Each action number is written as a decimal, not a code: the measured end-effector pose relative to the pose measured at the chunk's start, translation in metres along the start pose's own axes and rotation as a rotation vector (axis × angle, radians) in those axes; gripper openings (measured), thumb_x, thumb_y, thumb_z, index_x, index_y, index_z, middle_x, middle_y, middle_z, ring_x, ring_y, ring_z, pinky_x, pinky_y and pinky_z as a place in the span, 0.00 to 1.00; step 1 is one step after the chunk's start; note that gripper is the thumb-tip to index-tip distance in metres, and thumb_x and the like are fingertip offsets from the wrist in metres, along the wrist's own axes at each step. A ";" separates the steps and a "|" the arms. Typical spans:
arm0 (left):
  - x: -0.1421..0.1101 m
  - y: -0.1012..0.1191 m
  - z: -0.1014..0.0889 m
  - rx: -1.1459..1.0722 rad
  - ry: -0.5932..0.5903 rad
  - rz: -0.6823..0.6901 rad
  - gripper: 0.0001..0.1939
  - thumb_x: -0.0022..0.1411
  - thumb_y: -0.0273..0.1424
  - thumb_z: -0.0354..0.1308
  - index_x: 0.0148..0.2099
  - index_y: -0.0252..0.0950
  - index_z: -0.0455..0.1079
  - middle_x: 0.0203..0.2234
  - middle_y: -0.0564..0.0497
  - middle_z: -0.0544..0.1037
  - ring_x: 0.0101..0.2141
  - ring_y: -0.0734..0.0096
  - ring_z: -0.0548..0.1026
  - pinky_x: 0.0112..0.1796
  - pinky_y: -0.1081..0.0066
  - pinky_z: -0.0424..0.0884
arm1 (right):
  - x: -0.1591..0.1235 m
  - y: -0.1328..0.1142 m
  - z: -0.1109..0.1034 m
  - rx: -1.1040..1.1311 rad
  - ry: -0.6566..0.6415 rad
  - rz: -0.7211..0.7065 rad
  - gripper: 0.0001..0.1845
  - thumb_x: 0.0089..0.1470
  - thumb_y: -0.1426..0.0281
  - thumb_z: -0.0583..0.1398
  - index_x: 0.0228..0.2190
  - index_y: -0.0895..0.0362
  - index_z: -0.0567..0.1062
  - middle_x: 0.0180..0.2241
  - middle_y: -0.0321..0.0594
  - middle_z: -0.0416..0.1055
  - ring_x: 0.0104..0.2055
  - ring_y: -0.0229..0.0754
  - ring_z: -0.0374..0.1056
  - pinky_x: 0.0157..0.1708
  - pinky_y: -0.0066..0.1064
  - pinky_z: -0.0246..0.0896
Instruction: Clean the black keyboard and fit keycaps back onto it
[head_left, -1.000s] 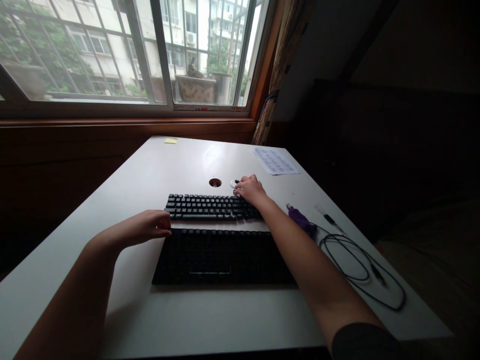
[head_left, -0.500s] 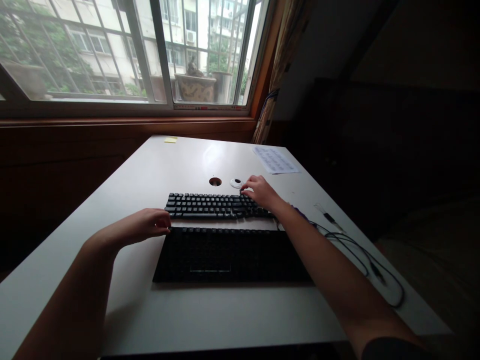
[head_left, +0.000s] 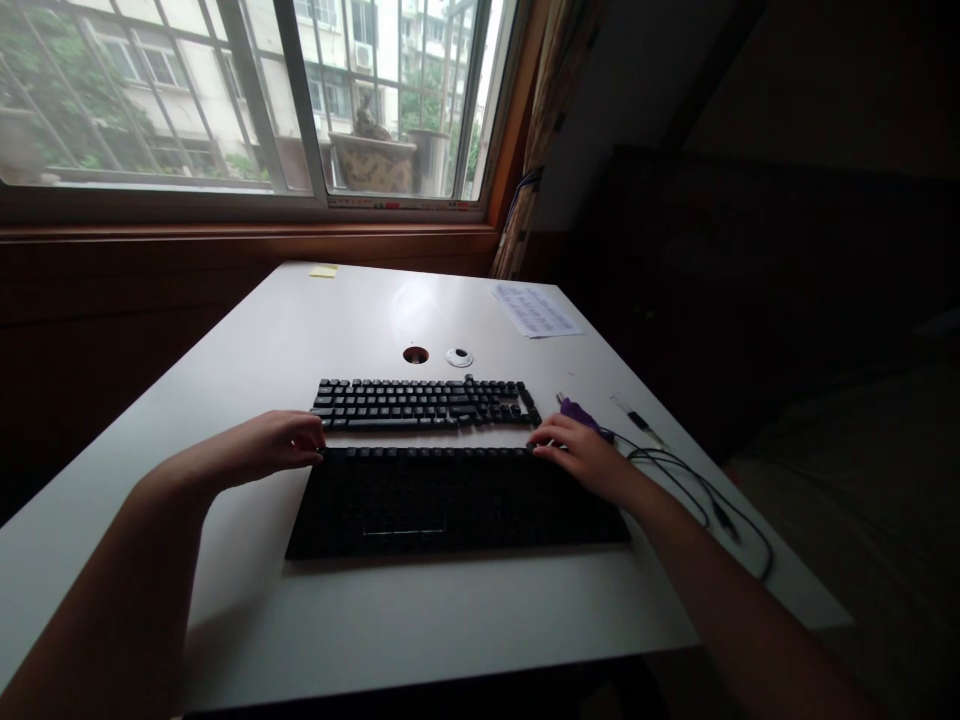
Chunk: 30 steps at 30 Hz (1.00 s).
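Note:
A black keyboard [head_left: 457,510] lies on the white desk, with a row of keycaps [head_left: 409,453] along its far edge. Behind it, loose black keycaps [head_left: 390,400] are laid out in keyboard order, with gaps and some askew at the right. At the keyboard's far left corner, my left hand [head_left: 281,440] is closed, thumb and fingers pinched on a dark keycap there. My right hand [head_left: 577,452] pinches a small dark keycap [head_left: 532,447] at the right end of the far row. Its fingers partly hide that keycap.
To the right lie a purple-handled tool [head_left: 581,416], a coiled black cable [head_left: 701,480] and a small wire tool [head_left: 637,424]. A round hole [head_left: 415,355] and its white cover [head_left: 459,357] are behind the keycaps. Printed paper [head_left: 536,311] and a yellow note [head_left: 324,271] lie farther back.
My right hand has come from the back of the loose keycaps toward me and right, to the keyboard's far edge. My left hand stays at the corner. The view has shifted slightly.

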<state>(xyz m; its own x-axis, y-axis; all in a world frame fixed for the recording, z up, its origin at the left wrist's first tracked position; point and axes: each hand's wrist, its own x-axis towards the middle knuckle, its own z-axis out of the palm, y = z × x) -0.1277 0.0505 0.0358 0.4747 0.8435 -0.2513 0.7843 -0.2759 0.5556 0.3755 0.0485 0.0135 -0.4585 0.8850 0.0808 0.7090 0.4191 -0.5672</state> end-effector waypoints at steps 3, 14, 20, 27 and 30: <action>0.000 -0.001 0.000 -0.012 -0.005 -0.005 0.19 0.60 0.48 0.59 0.43 0.40 0.77 0.40 0.47 0.82 0.39 0.60 0.80 0.39 0.68 0.75 | 0.001 0.000 0.003 -0.006 0.013 -0.007 0.09 0.62 0.65 0.60 0.39 0.51 0.80 0.43 0.42 0.74 0.47 0.47 0.72 0.51 0.38 0.65; 0.001 -0.005 0.001 -0.014 -0.004 -0.004 0.16 0.61 0.45 0.59 0.42 0.39 0.76 0.40 0.47 0.82 0.40 0.60 0.80 0.40 0.67 0.75 | -0.003 0.003 0.007 -0.137 0.031 -0.055 0.07 0.63 0.70 0.59 0.39 0.52 0.79 0.43 0.40 0.74 0.45 0.45 0.73 0.50 0.36 0.67; 0.001 -0.004 0.000 -0.002 -0.008 0.002 0.17 0.61 0.45 0.58 0.43 0.39 0.76 0.41 0.47 0.82 0.40 0.61 0.80 0.40 0.67 0.75 | -0.005 -0.008 0.012 -0.342 0.054 -0.063 0.07 0.63 0.71 0.60 0.41 0.52 0.78 0.44 0.41 0.74 0.43 0.45 0.74 0.47 0.37 0.68; 0.001 -0.002 0.000 0.003 -0.012 -0.005 0.17 0.61 0.46 0.59 0.43 0.39 0.76 0.40 0.47 0.82 0.40 0.60 0.80 0.40 0.67 0.75 | -0.011 -0.012 0.022 -0.440 0.102 -0.083 0.07 0.63 0.72 0.60 0.39 0.52 0.79 0.41 0.42 0.75 0.43 0.47 0.74 0.46 0.38 0.70; 0.001 -0.003 0.000 0.005 -0.010 0.003 0.17 0.61 0.46 0.59 0.43 0.39 0.76 0.40 0.47 0.82 0.40 0.59 0.80 0.40 0.67 0.75 | -0.015 -0.008 0.027 -0.403 0.150 -0.105 0.09 0.64 0.70 0.59 0.40 0.52 0.80 0.40 0.43 0.75 0.43 0.47 0.74 0.46 0.39 0.70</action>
<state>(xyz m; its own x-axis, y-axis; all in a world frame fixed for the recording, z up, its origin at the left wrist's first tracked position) -0.1289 0.0522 0.0338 0.4809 0.8382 -0.2573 0.7849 -0.2808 0.5524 0.3622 0.0266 -0.0049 -0.4773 0.8407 0.2557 0.8289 0.5274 -0.1866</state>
